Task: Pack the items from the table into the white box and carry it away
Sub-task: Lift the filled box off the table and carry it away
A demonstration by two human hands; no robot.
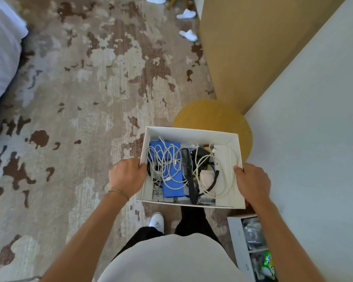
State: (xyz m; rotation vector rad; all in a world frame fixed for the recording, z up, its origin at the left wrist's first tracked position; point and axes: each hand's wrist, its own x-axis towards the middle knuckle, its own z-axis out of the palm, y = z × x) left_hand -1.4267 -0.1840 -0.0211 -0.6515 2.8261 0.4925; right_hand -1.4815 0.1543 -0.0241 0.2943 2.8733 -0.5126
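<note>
The white box [192, 132] is held up in front of me, above the carpet. My left hand [126, 177] grips its left wall and my right hand [253, 183] grips its right wall, thumbs over the rim. Inside lie tangled white cables [165, 157], a blue flat case [172, 180], a black comb [189, 171], a black adapter [200, 152] and a pale pink item [207, 178].
A round yellow stool [212, 115] stands just beyond the box. A white wall [314, 139] and wooden panel [253, 47] run along the right. A bin with bottles [253, 241] sits at lower right. A bed [2, 47] is at left, white slippers [188, 34] far ahead on patterned carpet [80, 88].
</note>
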